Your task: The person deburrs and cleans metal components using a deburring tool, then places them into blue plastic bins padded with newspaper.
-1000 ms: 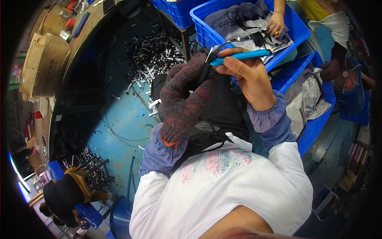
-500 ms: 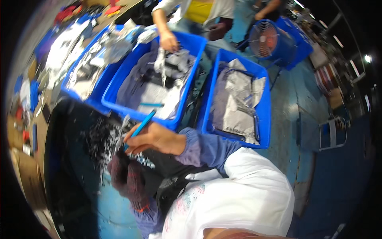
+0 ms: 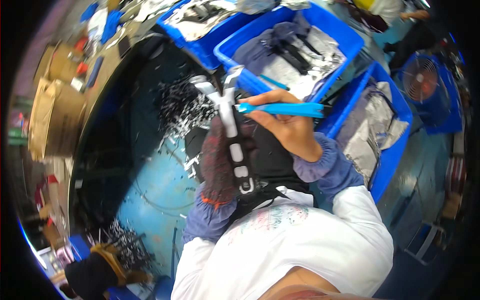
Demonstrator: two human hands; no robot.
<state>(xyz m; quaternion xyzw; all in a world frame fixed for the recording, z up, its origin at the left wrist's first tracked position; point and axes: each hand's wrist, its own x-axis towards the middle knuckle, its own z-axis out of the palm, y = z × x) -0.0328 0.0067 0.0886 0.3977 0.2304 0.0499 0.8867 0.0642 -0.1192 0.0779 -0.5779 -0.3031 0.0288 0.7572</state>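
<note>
My left hand (image 3: 220,162), in a dark knitted glove, grips a long silver metal part (image 3: 231,125) with slots along it, held upright in front of my chest. My bare right hand (image 3: 285,127) holds a blue-handled tool (image 3: 280,108) lying sideways, its tip against the upper end of the metal part. Both hands are over a black apron on my lap (image 3: 270,160). A heap of metal shavings (image 3: 182,107) lies just beyond the hands on the dark work surface.
Blue crates (image 3: 350,45) with grey cloth and silvery parts stand ahead and to the right (image 3: 395,125). A fan (image 3: 422,80) sits at far right. Cardboard boxes (image 3: 55,115) are at left. Another person's gloved hand (image 3: 97,270) is at lower left, another person's arm (image 3: 400,15) at top right.
The view has swung back down and left. The metal part is now upright in my left hand and the blue tool lies against its top end.
</note>
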